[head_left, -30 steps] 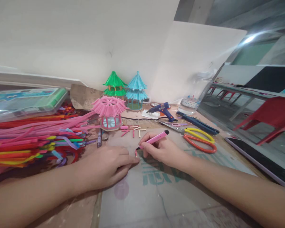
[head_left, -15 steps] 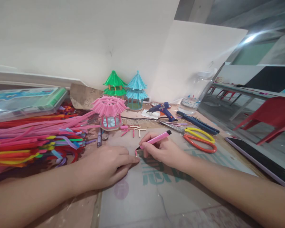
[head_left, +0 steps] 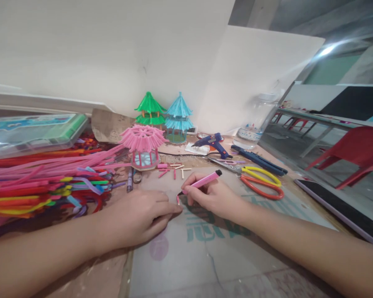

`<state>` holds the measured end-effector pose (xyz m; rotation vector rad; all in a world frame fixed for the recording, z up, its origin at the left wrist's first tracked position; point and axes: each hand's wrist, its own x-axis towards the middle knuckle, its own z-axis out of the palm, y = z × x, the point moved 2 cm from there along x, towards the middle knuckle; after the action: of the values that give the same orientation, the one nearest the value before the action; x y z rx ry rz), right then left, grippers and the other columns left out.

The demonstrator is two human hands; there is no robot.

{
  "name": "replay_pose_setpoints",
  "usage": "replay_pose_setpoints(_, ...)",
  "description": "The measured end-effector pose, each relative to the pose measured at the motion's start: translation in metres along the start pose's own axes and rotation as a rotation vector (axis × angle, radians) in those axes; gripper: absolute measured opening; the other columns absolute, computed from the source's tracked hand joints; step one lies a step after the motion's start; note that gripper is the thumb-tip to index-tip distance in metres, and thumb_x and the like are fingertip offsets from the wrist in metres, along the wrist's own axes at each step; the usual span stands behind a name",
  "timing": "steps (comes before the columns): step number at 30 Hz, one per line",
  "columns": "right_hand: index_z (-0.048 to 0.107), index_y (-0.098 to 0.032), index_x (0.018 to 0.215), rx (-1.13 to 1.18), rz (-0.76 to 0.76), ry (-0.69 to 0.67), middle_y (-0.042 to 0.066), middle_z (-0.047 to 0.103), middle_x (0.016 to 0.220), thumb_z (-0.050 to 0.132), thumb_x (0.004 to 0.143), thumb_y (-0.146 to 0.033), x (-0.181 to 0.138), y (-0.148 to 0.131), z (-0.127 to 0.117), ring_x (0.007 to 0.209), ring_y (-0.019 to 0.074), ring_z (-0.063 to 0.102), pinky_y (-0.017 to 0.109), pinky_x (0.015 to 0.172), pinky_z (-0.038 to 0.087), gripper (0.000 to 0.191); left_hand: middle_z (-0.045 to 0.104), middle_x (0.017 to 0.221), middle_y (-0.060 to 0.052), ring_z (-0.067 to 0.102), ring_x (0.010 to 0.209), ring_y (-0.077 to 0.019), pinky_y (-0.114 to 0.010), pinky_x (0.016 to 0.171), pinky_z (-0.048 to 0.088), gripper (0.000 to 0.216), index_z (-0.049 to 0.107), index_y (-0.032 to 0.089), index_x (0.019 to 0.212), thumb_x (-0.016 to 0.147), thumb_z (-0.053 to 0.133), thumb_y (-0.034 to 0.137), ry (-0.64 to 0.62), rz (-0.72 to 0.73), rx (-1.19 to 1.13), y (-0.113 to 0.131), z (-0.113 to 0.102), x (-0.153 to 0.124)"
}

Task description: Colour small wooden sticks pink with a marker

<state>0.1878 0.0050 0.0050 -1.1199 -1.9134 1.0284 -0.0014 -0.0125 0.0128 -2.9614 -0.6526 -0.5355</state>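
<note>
My right hand [head_left: 209, 198] grips a pink craft knife [head_left: 202, 182], its tip down against a short pink straw piece [head_left: 178, 200] on the grey cardboard sheet [head_left: 211, 252]. My left hand [head_left: 136, 217] lies on the sheet with fingers pressed together, the fingertips holding that straw piece in place. Several cut straw bits [head_left: 173, 169] lie just beyond the hands. A pink straw pavilion model [head_left: 142, 145] stands behind them.
A heap of coloured straws [head_left: 46, 178] fills the left side under a clear plastic box [head_left: 31, 132]. Green [head_left: 149, 108] and blue [head_left: 179, 115] pavilion models stand at the wall. A blue glue gun [head_left: 214, 144], yellow and orange scissors [head_left: 261, 182], and a tablet [head_left: 338, 207] lie right.
The back end of the knife rocked slightly up and then back down. Both hands stay in the same place.
</note>
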Motion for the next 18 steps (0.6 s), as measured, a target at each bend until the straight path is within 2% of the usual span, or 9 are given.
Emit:
replay_pose_setpoints(12, 0.054, -0.018, 0.080, 0.053, 0.011, -0.039, -0.004, 0.059, 0.058, 0.051, 0.086, -0.025, 0.0003, -0.0003, 0.0003, 0.044, 0.0070, 0.043, 0.019, 0.044, 0.034, 0.009, 0.069, 0.076, -0.002, 0.065, 0.069, -0.0152, -0.023, 0.058, 0.042, 0.030, 0.069, 0.021, 0.102, 0.091, 0.042, 0.015, 0.008, 0.000, -0.015, 0.0006, -0.0002, 0.0008)
replay_pose_setpoints(18, 0.053, -0.018, 0.078, 0.144, 0.072, -0.118, -0.004, 0.058, 0.054, 0.052, 0.084, -0.025, -0.0010, 0.0007, 0.0004, 0.046, 0.0075, 0.045, 0.018, 0.045, 0.035, 0.009, 0.069, 0.076, -0.002, 0.065, 0.069, -0.0151, -0.023, 0.058, 0.043, 0.029, 0.069, 0.021, 0.102, 0.091, 0.042, 0.016, -0.010, -0.010, -0.020, 0.0002, -0.0013, 0.0019)
